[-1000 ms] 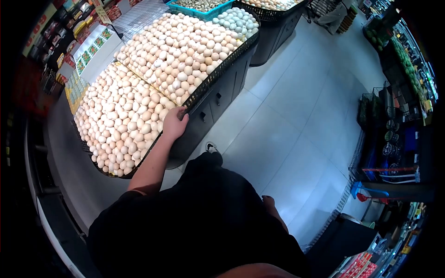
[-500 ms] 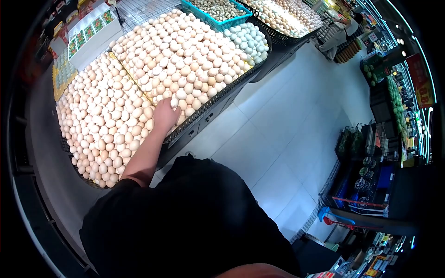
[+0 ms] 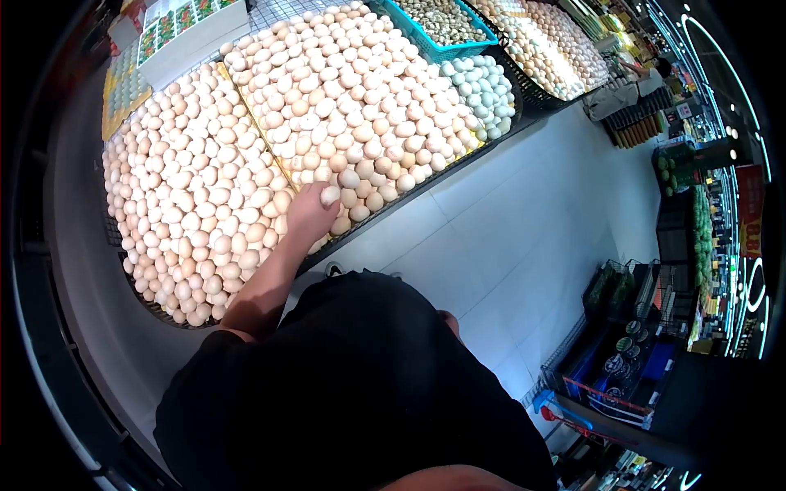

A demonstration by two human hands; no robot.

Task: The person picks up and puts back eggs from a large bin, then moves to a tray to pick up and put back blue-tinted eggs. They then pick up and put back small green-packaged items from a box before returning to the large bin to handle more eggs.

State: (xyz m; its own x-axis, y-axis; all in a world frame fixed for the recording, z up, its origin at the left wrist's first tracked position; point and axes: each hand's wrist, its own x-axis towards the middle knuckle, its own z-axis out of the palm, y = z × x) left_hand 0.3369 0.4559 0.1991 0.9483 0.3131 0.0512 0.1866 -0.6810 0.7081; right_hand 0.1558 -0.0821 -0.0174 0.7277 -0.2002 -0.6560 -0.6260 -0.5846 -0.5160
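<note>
My left hand reaches over the front edge of a large egg display and is closed around a pale egg. Brownish-pink eggs are heaped to the right of a yellow divider, with paler eggs to its left. Just beyond the held egg lie more loose eggs, close to my fingertips. A small patch of skin, apparently my right hand, shows beside the black shirt; its fingers are hidden.
Bluish eggs and a teal basket of small speckled eggs are at the back right. A white box stands at the back left. Beyond the tiled floor are a dark cart and a person by shelves.
The view has shifted, so the display appears farther right. My left hand still holds the egg, now turned more into sight. A patch of skin has appeared at the shirt's right side.
</note>
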